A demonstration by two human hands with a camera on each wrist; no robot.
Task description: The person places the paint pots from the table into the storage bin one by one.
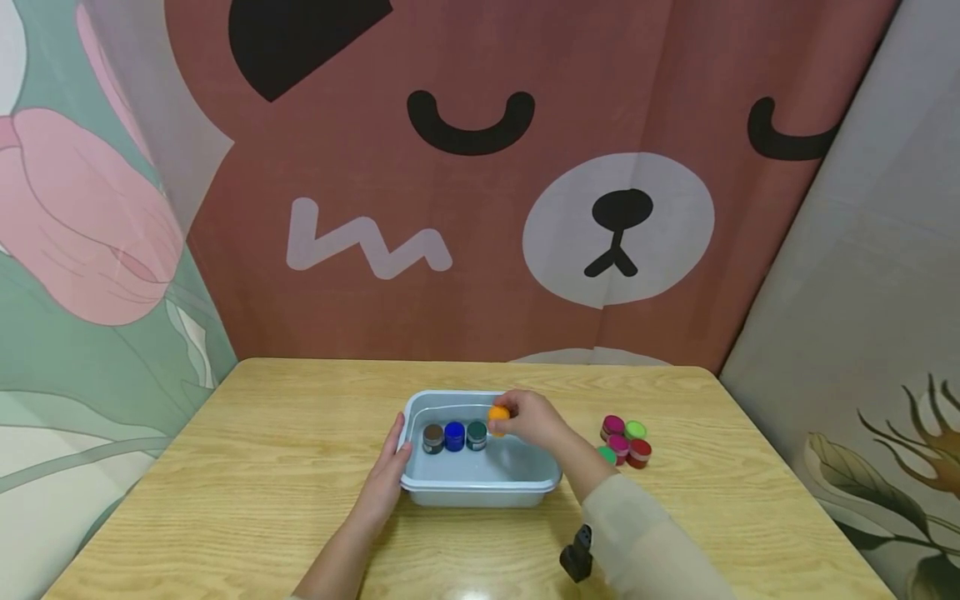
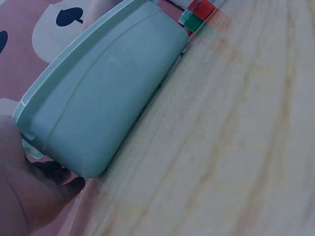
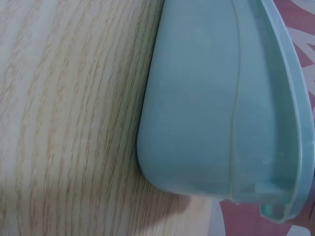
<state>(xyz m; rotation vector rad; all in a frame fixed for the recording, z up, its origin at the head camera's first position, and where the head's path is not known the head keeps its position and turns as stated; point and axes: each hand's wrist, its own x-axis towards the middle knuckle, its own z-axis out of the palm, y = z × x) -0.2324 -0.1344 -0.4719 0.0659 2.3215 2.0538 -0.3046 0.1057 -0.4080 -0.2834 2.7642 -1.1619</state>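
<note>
A light blue plastic tub stands on the wooden table. Inside it, in a row, are a brown jar, a blue jar and a dark green jar. My right hand reaches over the tub and pinches an orange jar just right of the dark green one. At the tub's left end, my left hand holds the rim, and its fingers curl beneath the edge in the left wrist view. The right wrist view shows the tub's outer wall, with the right hand out of frame.
Right of the tub sits a cluster of small jars: magenta ones, a lime one, a red one and a green one. A small black object is beside the right forearm. A curtain with a bear print hangs behind the table.
</note>
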